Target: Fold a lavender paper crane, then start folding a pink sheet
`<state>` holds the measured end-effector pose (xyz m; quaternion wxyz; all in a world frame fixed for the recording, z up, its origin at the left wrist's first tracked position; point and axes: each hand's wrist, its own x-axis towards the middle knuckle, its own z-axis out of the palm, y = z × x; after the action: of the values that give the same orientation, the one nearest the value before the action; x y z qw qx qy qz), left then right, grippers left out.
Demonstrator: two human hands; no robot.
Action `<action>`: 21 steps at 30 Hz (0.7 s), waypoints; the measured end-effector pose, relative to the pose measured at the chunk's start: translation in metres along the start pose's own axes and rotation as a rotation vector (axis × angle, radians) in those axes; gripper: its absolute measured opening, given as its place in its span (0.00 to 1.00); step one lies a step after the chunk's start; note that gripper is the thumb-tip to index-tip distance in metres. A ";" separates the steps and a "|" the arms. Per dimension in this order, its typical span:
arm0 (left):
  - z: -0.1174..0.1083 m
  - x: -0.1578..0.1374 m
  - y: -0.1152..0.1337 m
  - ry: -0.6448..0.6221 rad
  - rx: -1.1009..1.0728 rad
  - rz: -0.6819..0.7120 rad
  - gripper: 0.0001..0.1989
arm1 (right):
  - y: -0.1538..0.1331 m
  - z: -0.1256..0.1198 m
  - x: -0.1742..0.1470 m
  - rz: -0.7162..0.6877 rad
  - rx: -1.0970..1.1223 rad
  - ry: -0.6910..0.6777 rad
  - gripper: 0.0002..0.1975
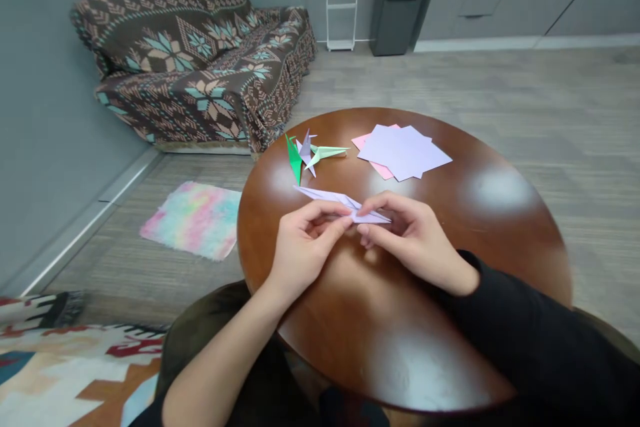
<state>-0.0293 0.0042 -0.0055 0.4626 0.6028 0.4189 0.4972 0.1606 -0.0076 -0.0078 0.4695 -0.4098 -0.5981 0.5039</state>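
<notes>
A long, narrow piece of folded lavender paper [334, 197] is held in both hands above the brown round table [480, 233]. My left hand [313, 233] pinches its near edge around the middle, thumb in front and fingers behind. My right hand [405, 230] has its fingers on the right part of the paper, with the index finger on top and the thumb near the lower edge. The paper's pointed left end sticks out past my left hand. Beyond the hands lie folded paper cranes: a green crane [295, 159], a purple crane [306, 150] and a pale green crane [325, 154].
A fanned stack of lavender paper sheets [405, 152] lies at the table's far side, with pink paper [383, 170] showing beneath. Past the table stand a patterned sofa [200, 73] and a dark grey cabinet [403, 0]. A pastel fluffy rug [195, 217] lies on the floor at left.
</notes>
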 end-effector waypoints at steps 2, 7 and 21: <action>0.000 -0.001 0.002 -0.007 -0.008 0.002 0.05 | 0.001 0.001 0.000 -0.025 -0.020 0.008 0.08; 0.000 -0.001 0.002 -0.006 -0.050 0.021 0.04 | 0.000 0.000 0.000 -0.098 -0.014 0.009 0.12; 0.002 0.000 -0.004 -0.008 -0.126 0.076 0.05 | 0.001 0.000 -0.002 -0.136 0.024 0.044 0.08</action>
<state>-0.0271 0.0048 -0.0095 0.4821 0.5901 0.3618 0.5370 0.1609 -0.0093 -0.0090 0.5207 -0.3735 -0.6078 0.4689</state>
